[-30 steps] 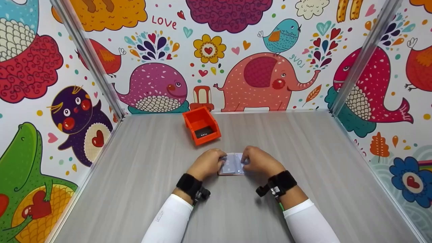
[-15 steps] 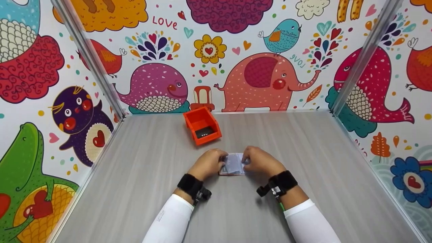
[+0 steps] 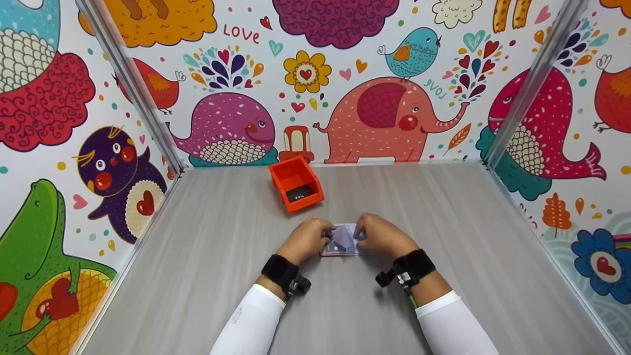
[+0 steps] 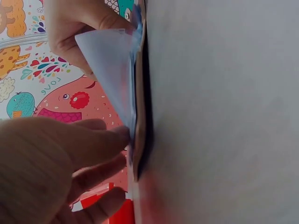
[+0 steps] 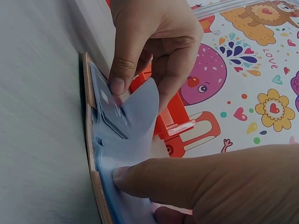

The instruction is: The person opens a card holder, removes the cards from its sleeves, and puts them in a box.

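A small card holder [image 3: 340, 250] with clear plastic sleeves lies spread on the table between both hands. My left hand [image 3: 306, 240] grips its left side. In the right wrist view, the left thumb rests on a dark card [image 5: 111, 108], beside a raised, curled clear sleeve [image 5: 142, 105]. My right hand [image 3: 384, 235] holds the other side; its thumb [image 5: 140, 179] presses on the sleeves there. In the left wrist view the raised sleeve [image 4: 107, 60] stands up from the holder between the hands. The right hand's other fingertips are partly hidden.
An orange open-front bin [image 3: 296, 185] stands behind the holder, slightly left, with a dark item [image 3: 298, 193] inside. The grey wood-grain table [image 3: 222, 212] is bounded by printed walls [image 3: 305, 123] and metal corner posts [image 3: 522, 88].
A clear sleeve on the left half has lifted and turned toward the right, uncovering the darker card beneath. Both hands have stayed nearly in place, still holding the card holder.
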Available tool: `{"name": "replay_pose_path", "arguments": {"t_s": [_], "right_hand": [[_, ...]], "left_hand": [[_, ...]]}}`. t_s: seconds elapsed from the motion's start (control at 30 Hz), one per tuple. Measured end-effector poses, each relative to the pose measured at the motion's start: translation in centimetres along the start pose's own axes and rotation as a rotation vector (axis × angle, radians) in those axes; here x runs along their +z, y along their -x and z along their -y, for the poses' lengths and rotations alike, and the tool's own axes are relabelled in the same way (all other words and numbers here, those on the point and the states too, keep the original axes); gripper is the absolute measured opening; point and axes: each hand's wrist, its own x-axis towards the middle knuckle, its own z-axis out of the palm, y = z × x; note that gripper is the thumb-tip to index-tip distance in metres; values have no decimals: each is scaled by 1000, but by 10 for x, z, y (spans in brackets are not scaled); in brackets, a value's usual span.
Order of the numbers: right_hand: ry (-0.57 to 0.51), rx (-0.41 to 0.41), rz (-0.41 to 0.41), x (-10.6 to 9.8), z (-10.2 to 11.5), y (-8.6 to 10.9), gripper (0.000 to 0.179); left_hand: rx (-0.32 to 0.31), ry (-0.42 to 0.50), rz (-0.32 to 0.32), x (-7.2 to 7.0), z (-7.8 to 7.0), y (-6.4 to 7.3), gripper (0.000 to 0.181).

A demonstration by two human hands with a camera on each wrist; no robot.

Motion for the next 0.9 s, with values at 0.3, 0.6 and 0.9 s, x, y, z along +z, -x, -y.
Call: {"name": "replay_pose_path", "arguments": {"t_s": [0.3, 0.6, 0.9], "right_hand": [[-24, 12, -105, 1, 21, -2, 10], [35, -94, -80, 11, 49, -1, 25], [73, -59, -100, 16, 50, 0, 19]], "left_hand": [[46, -92, -31, 0, -2, 1, 23], [101, -144, -102, 1, -1, 0, 25], [119, -149, -110, 0, -3, 2, 30]]}}
